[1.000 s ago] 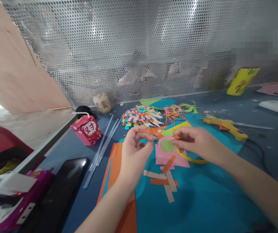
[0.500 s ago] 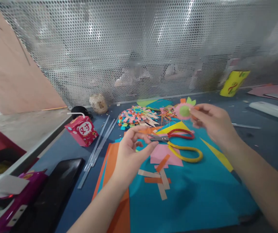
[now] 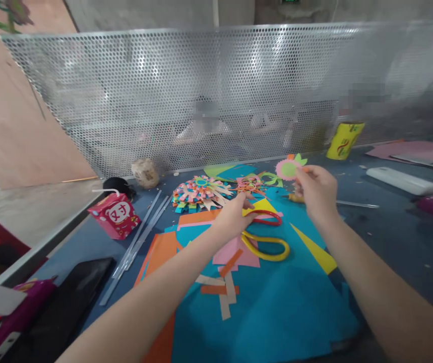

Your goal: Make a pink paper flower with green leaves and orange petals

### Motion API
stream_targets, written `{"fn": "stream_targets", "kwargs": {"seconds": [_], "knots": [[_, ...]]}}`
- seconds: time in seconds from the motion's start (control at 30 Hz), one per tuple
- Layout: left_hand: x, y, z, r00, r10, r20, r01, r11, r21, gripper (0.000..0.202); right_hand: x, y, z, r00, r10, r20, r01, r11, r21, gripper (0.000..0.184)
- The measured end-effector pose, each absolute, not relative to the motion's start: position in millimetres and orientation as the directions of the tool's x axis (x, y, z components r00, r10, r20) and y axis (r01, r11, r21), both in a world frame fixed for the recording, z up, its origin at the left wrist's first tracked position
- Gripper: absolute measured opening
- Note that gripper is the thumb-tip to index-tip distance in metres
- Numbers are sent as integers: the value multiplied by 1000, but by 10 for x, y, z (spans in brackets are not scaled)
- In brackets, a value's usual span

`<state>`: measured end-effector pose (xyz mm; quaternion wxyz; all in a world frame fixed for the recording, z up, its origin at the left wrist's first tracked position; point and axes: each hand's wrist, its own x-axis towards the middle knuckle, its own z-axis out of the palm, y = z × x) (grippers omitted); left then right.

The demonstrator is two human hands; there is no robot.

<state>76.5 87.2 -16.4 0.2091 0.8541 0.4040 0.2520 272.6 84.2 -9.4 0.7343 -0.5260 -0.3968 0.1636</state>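
Observation:
My right hand (image 3: 316, 191) is raised above the table, pinching a small paper flower (image 3: 289, 168), pink with a green centre and green and orange petals. My left hand (image 3: 233, 217) reaches forward over the blades of the red and yellow scissors (image 3: 265, 239), close to a shredded orange paper piece (image 3: 248, 185); its fingers are curled, and what they hold cannot be made out. The scissors lie on pink paper (image 3: 235, 252) over a large teal sheet (image 3: 276, 307). A finished multicolour paper flower (image 3: 197, 190) lies beyond.
Loose paper strips (image 3: 222, 290) lie on the teal sheet, orange paper (image 3: 159, 252) at its left. Clear glue sticks (image 3: 136, 239), a red drink carton (image 3: 114, 215) and a black tablet (image 3: 68, 297) sit left. A perforated metal screen (image 3: 216, 96) backs the table; a yellow packet (image 3: 343, 141) leans against it.
My left hand moved forward from mid-air over the scissors toward the paper scraps. My right hand kept the small flower raised. The view tilted up.

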Motion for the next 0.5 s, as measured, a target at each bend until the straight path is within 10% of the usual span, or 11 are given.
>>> {"fn": "stream_targets", "kwargs": {"seconds": [0.5], "knots": [[1402, 1662, -417, 653, 710, 263, 585, -693, 421, 33, 2807, 936, -150, 587, 626, 514, 301, 420, -856, 19]]}}
